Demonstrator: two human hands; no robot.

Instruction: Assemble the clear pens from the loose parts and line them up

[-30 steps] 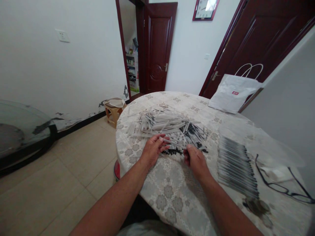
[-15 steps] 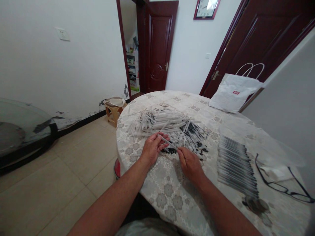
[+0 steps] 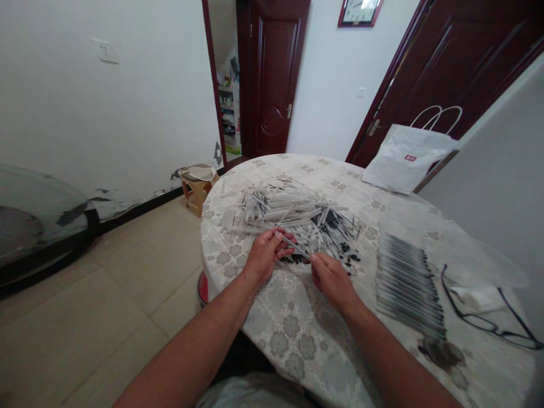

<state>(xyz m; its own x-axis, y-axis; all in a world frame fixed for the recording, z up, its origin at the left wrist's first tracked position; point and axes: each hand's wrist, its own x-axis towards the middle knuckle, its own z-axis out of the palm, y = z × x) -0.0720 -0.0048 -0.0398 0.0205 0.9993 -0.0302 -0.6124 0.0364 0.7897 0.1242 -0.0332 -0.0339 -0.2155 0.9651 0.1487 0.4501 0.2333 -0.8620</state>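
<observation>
Both hands are out over the near edge of a heap, a little apart, with one thin translucent tube (image 3: 295,246) slanting between them. Left hand (image 3: 264,252) pinches the tube's upper end between thumb and fingertips, its other fingers loosely curled below. Right hand (image 3: 331,277) grips the lower end with thumb and forefinger, the remaining fingers folded in. Whether anything sits inside the tube is too small to tell.

Just beyond the hands lies the heap of pale tubes (image 3: 289,212), tangled in many directions on the round table (image 3: 293,317), which wears a flower-patterned cloth. Thin dark rods (image 3: 335,224) show among the heap's right side, and small black pieces (image 3: 352,254) are scattered near the right hand.

Farther right, a neat row of dark-and-clear sticks (image 3: 408,286) lies side by side. Next to that row rest black-framed glasses (image 3: 480,323) and a folded white tissue (image 3: 478,299); a small dark object (image 3: 440,351), too blurred to name, sits at the row's near end. Toward the back right, a white bag (image 3: 410,158) with two looped handles stands tilted. Left of the table, a yellowish stool (image 3: 195,195) stands by the wall.
</observation>
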